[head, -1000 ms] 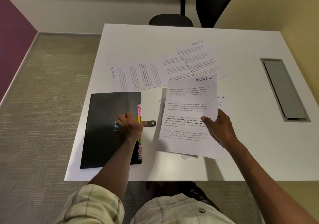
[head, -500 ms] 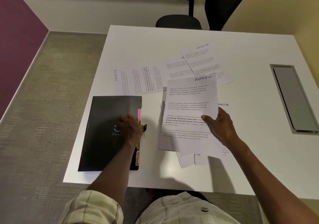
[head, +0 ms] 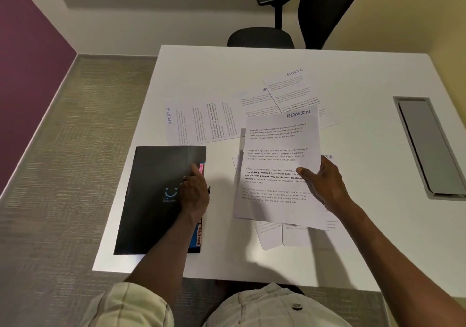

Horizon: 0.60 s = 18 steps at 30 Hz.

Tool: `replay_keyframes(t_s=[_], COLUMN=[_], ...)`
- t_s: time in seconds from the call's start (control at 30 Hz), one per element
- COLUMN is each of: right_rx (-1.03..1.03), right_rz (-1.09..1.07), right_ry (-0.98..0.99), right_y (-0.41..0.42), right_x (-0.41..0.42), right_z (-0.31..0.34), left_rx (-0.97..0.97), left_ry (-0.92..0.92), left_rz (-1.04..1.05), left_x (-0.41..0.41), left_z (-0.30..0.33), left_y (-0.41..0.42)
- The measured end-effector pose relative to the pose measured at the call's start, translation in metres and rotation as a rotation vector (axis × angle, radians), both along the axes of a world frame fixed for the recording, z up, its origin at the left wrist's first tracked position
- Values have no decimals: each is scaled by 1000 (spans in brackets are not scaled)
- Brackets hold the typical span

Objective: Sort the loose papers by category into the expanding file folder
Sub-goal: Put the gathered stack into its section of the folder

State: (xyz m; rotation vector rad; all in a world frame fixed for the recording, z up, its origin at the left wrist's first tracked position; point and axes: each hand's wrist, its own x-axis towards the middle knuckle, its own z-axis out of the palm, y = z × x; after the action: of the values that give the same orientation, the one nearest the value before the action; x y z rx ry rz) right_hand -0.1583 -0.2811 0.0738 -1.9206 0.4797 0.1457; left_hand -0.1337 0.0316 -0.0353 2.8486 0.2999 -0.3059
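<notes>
- The black expanding file folder (head: 153, 195) is laid flat at the near-left corner of the white table (head: 365, 79), long axis running away from the person and leaning a bit to the right. The opening side faces right, where colored tabs (head: 199, 233) stick out; only "SPORTS" can be read on one of them, the rest are too blurry or covered.
- The left hand (head: 195, 195) is rested on the folder's right edge, fingertips curled at the cover's lip. Whether the cover is actually pinched can't be told, the fingertips are hidden from this angle.
- The sheet headed "ADMIN" (head: 277, 165) is held up off the table just right of the folder, long axis pointing away, heading at the far end. It's gripped at its right edge by the right hand (head: 325, 185), thumb on top and the other fingers hidden behind the page.
- More papers (head: 272, 236) are partly covered under the ADMIN sheet, so only bottom corners and a scrap of a heading are seen.
- Farther back, a sideways "SPORTS" page (head: 201, 122) and an angled "SPORTS" page (head: 292, 87) are spread out on the table, overlapping others; body text is too small to make out.
- A grey cable hatch (head: 428, 147) is set into the table on the right, and a black office chair (head: 262, 36) is cut off at the top.
</notes>
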Motion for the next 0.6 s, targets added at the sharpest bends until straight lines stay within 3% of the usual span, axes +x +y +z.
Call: replay_keyframes(t_s=[0.17, 0.33, 0.6], right_rx=[-24, -40, -90], right_rz=[7, 37, -260], right_ry=[-13, -56, -135], right_y=[15, 43, 86], right_x=[3, 5, 1], right_z=[6, 9, 27], left_rx=[-113, -243, -358], left_ry=[-111, -21, -111], left_rz=[36, 213, 233], left_x=[-2, 5, -2], left_z=[34, 80, 109], left_y=[19, 35, 49])
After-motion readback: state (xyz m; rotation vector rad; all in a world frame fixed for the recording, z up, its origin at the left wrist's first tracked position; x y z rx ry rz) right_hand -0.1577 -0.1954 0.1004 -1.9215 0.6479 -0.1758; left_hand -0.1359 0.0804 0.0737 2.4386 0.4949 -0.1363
